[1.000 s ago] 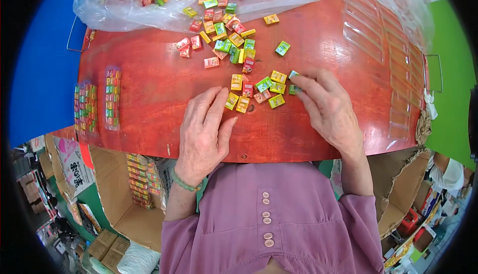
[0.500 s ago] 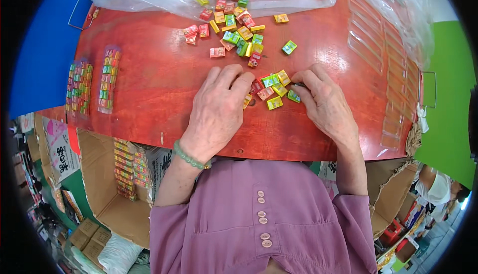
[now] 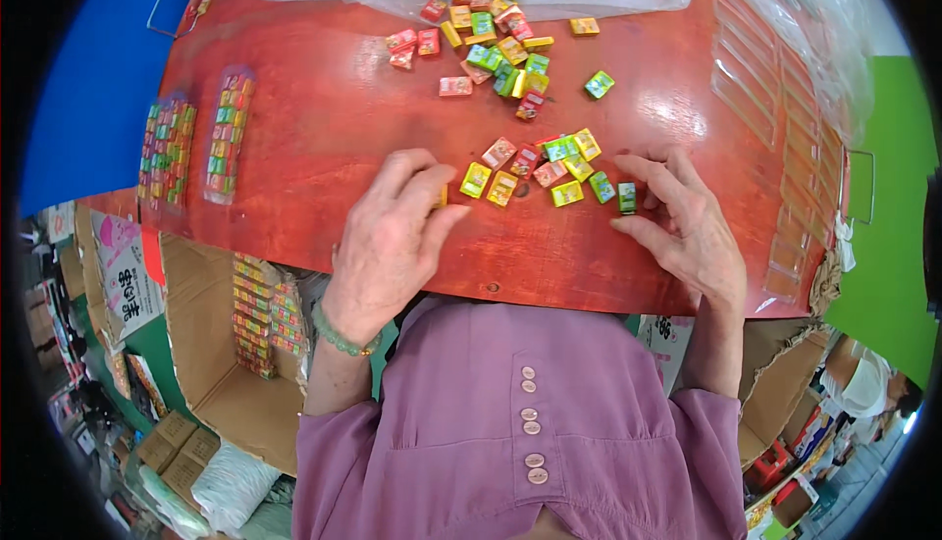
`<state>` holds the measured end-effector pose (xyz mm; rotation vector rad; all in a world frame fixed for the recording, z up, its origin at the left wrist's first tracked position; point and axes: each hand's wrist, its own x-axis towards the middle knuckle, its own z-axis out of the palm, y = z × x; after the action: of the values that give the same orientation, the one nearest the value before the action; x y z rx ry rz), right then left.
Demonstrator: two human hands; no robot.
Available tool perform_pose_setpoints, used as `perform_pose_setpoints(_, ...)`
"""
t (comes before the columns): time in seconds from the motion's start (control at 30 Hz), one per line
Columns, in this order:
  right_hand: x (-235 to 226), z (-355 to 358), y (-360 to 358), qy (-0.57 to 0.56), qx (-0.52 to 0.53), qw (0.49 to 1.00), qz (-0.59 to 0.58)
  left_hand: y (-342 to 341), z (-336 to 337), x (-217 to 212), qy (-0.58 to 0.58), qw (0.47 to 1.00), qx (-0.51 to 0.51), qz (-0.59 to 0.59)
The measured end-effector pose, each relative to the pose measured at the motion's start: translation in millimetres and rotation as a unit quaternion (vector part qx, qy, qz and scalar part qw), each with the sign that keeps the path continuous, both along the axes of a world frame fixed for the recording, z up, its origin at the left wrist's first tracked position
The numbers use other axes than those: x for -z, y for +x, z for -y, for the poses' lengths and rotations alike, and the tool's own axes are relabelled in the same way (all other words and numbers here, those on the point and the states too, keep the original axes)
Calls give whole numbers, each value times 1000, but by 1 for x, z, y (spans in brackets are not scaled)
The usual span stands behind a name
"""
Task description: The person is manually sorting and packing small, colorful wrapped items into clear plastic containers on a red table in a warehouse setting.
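Note:
Small candy-like boxes in red, yellow, green and pink lie in a loose group, such as a yellow box (image 3: 566, 193), on the red table in front of me. To their left, my left hand (image 3: 397, 231) is open, thumb apart from the fingers. A yellow-orange box (image 3: 442, 197) shows partly behind its fingertips; whether they touch is unclear. On the group's right side, my right hand (image 3: 682, 221) curves with thumb and forefinger apart. Between them stands a green box (image 3: 627, 198), its lower end close to the thumb tip. Another green box (image 3: 601, 187) lies just left of it.
Farther back, a pile of similar boxes (image 3: 510, 54) reaches a clear plastic sheet (image 3: 628, 0). Filled clear trays (image 3: 229, 133) lie at left; empty clear trays (image 3: 785, 148) lie at right. Below the table's left edge stands a cardboard carton (image 3: 211, 344) holding packed trays.
My hands have moved apart, the left leftward and the right rightward. More boxes of the near group now show, spread in a looser row. The whole view has shifted slightly.

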<state>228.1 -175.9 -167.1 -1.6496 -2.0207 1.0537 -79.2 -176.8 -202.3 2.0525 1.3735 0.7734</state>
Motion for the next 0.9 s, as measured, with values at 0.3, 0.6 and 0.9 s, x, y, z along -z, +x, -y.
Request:
perform_pose_setpoints(0.3,10,-4,-6,47,-33,997,44,10,-4,-4,5,1000,16,-25)
perform_pose_setpoints(0.6,11,2,0,62,-33,997,45,20,-8,1,19,999,33,-26)
perform_pose_setpoints(0.9,20,2,-6,131,-4,989,64,24,-4,10,71,996,18,-53)
